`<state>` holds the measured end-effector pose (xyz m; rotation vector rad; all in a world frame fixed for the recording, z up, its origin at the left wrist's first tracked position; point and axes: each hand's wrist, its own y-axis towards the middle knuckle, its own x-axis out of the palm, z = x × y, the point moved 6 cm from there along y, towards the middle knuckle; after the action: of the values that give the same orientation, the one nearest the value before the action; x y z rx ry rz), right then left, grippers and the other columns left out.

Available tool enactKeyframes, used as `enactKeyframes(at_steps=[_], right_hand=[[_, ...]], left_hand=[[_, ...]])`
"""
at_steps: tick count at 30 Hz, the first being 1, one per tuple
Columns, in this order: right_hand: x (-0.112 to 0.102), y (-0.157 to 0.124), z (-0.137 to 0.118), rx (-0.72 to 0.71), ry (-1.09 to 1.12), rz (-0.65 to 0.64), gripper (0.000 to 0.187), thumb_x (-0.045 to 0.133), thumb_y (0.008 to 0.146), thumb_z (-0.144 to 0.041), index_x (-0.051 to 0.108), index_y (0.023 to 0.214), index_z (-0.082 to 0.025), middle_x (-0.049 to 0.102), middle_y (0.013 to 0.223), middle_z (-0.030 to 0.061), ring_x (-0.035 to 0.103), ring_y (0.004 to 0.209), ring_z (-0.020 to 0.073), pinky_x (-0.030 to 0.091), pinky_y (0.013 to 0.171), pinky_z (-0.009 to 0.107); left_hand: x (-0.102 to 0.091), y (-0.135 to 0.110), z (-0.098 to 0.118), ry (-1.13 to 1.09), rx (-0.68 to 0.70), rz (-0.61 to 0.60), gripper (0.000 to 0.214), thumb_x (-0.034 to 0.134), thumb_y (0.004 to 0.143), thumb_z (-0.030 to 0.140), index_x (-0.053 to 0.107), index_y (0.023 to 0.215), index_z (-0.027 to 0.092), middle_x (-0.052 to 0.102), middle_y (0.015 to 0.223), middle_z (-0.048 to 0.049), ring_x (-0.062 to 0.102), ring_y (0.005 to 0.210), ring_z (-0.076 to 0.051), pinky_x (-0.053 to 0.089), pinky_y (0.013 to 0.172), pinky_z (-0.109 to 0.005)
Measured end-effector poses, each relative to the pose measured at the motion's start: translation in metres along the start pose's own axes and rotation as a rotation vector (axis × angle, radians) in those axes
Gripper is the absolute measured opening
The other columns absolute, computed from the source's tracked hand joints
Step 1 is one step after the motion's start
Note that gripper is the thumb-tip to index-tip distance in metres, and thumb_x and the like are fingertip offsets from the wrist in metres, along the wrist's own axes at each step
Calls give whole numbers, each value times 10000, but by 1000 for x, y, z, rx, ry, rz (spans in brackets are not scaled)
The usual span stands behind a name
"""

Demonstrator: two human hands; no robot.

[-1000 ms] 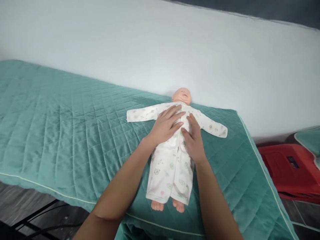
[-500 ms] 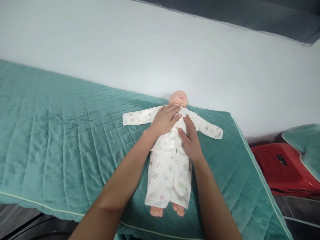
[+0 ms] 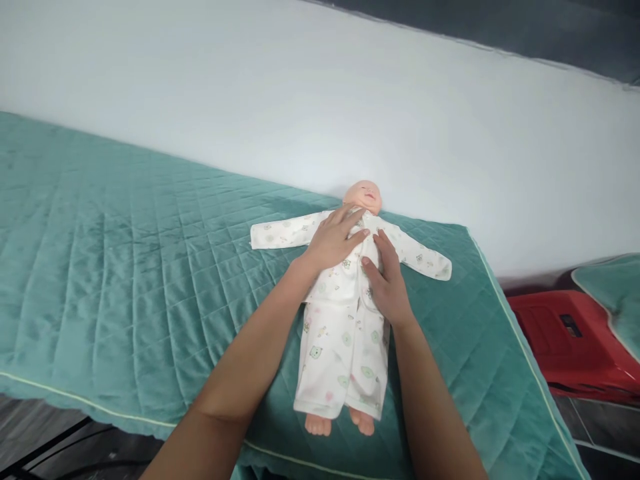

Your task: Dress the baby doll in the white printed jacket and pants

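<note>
A baby doll (image 3: 363, 195) lies on its back, head toward the wall and bare feet toward me. It wears a white printed top (image 3: 333, 283) and matching white trousers (image 3: 325, 360), with both sleeves spread out sideways. My left hand (image 3: 336, 239) lies flat on the upper chest of the top, fingers stretched toward the doll's neck. On the other side of the chest rests my right hand (image 3: 387, 280), thumb and fingers apart, touching the top's front. Neither hand grips the cloth visibly. The doll's own hands are hidden in the sleeves.
A green quilted cover (image 3: 125, 287) lies beneath the doll, its edge falling off at the front and right. Behind it rises a white wall (image 3: 225, 100). Right of the cover stands a red plastic object (image 3: 570, 340) with green cloth (image 3: 613, 293) over part of it.
The whole scene has shifted slightly to the right in view. Both hands stay on the doll's chest, and the left fingers look a little more spread.
</note>
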<state>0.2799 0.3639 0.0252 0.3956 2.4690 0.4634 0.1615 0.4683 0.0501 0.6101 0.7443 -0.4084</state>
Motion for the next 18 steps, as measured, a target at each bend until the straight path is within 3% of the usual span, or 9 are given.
enactKeyframes(at_steps=[12, 18], right_hand=[[0, 1, 1, 15, 0, -7, 567, 490, 967, -504, 380, 1500, -344, 280, 1628, 2, 256, 1503, 219, 243, 1238, 494], [0, 26, 9, 27, -1, -33, 558, 390, 981, -574, 486, 1444, -277, 363, 1591, 36, 304, 1482, 209, 237, 1240, 468]], left_hand=[[1, 0, -2, -10, -32, -28, 549, 331, 975, 581, 478, 1418, 293, 368, 1583, -36, 334, 1462, -234, 301, 1201, -421], [3, 1, -6, -42, -68, -30, 536, 359, 969, 570, 494, 1411, 299, 368, 1584, -22, 326, 1468, -231, 270, 1219, -413]])
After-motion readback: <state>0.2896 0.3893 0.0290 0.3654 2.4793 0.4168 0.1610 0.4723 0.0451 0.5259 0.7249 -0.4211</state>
